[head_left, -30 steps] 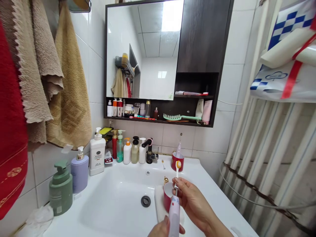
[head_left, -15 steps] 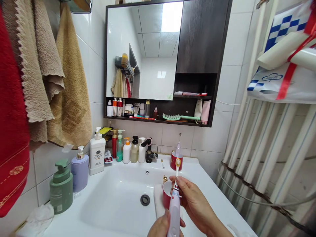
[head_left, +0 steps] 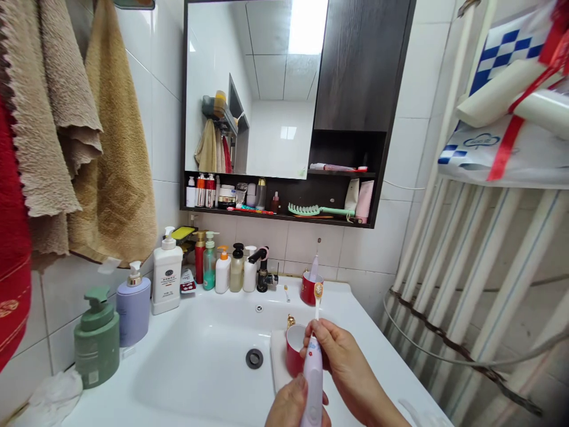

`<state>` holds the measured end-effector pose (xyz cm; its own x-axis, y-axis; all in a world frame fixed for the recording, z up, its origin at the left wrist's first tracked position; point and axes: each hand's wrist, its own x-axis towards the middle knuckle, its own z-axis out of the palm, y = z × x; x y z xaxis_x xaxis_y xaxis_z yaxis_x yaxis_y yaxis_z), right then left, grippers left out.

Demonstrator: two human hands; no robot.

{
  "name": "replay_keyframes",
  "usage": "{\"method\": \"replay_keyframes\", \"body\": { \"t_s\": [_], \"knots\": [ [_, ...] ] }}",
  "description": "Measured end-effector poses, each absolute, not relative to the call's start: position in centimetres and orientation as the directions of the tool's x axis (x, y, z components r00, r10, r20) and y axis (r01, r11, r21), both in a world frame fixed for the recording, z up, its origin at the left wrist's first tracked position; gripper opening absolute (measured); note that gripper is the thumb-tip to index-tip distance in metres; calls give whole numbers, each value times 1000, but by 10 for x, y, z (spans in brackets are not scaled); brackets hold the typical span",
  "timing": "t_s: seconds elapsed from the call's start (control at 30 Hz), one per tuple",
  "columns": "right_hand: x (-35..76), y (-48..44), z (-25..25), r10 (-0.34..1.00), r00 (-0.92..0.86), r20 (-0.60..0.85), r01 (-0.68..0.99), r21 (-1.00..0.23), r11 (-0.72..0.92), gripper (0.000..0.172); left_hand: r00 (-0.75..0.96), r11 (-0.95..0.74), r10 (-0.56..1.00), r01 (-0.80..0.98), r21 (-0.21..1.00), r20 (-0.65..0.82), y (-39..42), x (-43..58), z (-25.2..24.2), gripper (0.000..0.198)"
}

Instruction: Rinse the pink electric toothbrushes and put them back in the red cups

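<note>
An electric toothbrush (head_left: 313, 379) with a pale lilac, flower-printed handle stands nearly upright at the sink's front right. Its brush head (head_left: 318, 292) points up, with yellowish bristles. My left hand (head_left: 291, 403) wraps the lower handle, thumb along its side. My right hand (head_left: 340, 356) is closed around the neck where the brush head joins the handle, fingertips covering that joint. Just behind my hands is a red cup (head_left: 294, 359) with a white inside, resting on a folded white cloth (head_left: 278, 356).
The white sink (head_left: 191, 356) has a dark drain (head_left: 254, 358) and a black faucet (head_left: 263, 273). Another red cup (head_left: 306, 295) holds a lilac brush handle at the back. Pump bottles (head_left: 222, 273) line the rear left rim. A mirror cabinet (head_left: 347, 65) hangs above; radiator pipes (head_left: 444, 267) stand right.
My right hand has tightened around the toothbrush's neck, now covering the dark red marks at the joint. The camera view has shifted slightly to the right.
</note>
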<state>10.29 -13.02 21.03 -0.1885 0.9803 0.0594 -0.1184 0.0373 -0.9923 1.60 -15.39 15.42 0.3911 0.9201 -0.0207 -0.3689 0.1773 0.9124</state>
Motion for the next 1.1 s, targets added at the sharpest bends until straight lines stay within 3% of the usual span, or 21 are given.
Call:
{"method": "replay_keyframes", "body": {
  "t_s": [0.17, 0.77, 0.9, 1.0, 1.1],
  "knots": [
    [101, -128, 206, 985, -164, 46, -95, -995, 30, 29, 368, 120, 929, -384, 915, 32, -144, 21, 138, 57],
    [97, -121, 202, 977, -184, 111, -138, -987, 86, 29, 472, 203, 880, -471, 858, 51, -136, 10, 145, 56],
    [96, -128, 182, 969, -226, 100, -81, -993, 84, 44, 287, 43, 952, -471, 881, 107, -126, 9, 149, 48],
    [92, -128, 157, 994, -76, 83, -89, -993, 76, 58, 152, -110, 969, -437, 893, 193, -122, 8, 155, 36],
    [88, -127, 145, 996, 32, 78, -56, -995, 80, 58, 94, -271, 945, -306, 912, 313, -120, 6, 166, 29]
  ]
}}
